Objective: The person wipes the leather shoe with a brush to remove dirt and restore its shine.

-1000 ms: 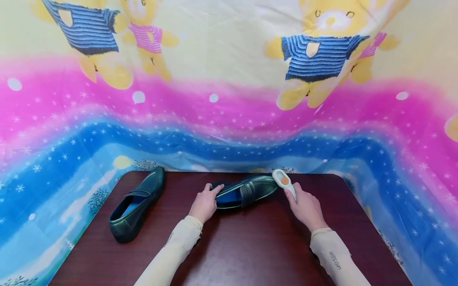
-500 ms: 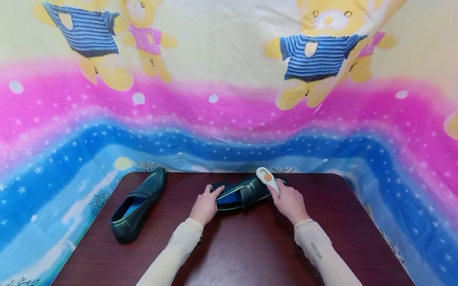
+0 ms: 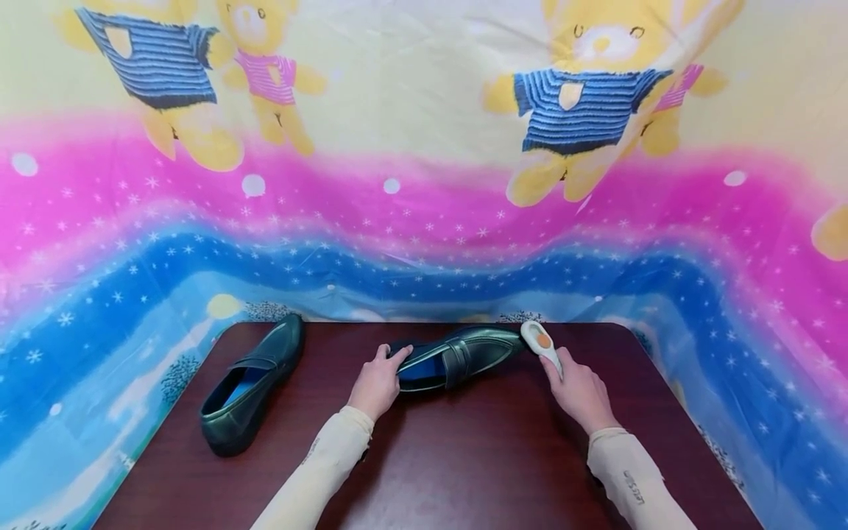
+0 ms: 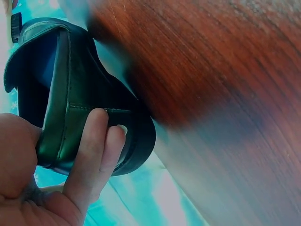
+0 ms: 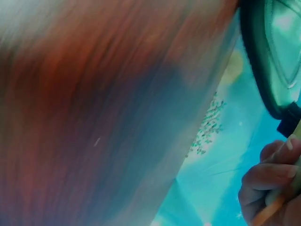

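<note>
My left hand [image 3: 375,384] grips the heel of a dark green-black loafer [image 3: 480,353] with a blue insole. In the left wrist view, the thumb lies at the heel opening and fingers [image 4: 91,153] press the outer side of the heel. The loafer is held above the table, toe pointing right. My right hand [image 3: 584,391] holds a white-handled shoe brush [image 3: 535,340] with an orange spot, at the loafer's toe tip. Its dark bristles [image 5: 288,125] show beside the toe in the right wrist view; whether they touch the leather, I cannot tell.
The matching loafer [image 3: 248,390] stands on the left of the dark red-brown wooden table [image 3: 477,471], toe pointing away. A printed bear cloth [image 3: 424,199] hangs behind the table's back edge and along both sides.
The brush in my right hand moved left over the loafer's toe towards its strap, then back right to the toe tip. My left hand and the loafer stayed nearly still.
</note>
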Demonstrator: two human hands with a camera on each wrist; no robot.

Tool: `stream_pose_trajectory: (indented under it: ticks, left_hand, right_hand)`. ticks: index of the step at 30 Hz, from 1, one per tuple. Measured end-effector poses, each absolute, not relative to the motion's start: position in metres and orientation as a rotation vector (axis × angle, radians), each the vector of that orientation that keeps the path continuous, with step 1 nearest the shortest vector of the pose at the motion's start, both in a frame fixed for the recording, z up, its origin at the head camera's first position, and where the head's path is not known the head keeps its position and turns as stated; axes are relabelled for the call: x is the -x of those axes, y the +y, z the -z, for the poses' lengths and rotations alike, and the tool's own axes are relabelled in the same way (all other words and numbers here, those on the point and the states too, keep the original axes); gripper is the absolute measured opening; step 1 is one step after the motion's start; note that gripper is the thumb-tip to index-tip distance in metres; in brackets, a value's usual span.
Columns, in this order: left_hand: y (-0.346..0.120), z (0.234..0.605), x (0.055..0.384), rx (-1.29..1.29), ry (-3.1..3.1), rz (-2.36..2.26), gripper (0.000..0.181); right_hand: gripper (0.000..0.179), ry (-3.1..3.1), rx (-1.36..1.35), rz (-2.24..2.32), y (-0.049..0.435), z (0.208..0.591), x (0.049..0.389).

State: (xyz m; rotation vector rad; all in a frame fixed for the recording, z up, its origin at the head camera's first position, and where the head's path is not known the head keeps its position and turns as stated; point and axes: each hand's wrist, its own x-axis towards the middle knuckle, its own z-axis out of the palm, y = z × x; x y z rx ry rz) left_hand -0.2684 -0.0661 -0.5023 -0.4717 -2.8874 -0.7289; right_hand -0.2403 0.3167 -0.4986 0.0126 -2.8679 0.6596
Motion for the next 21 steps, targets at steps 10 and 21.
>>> stream_pose_trajectory:
  ticks: [10, 21]
  left_hand:
    - [-0.066, 0.498, 0.271, 0.472, -2.903, 0.723, 0.06]
    - [-0.067, 0.494, 0.273, 0.478, -2.902, 0.712, 0.06]
  right_hand:
    - [0.032, -2.755, -0.252, -0.581, 0.267, 0.485, 0.257]
    - [0.031, -2.782, -0.235, -0.517, 0.274, 0.495, 0.271]
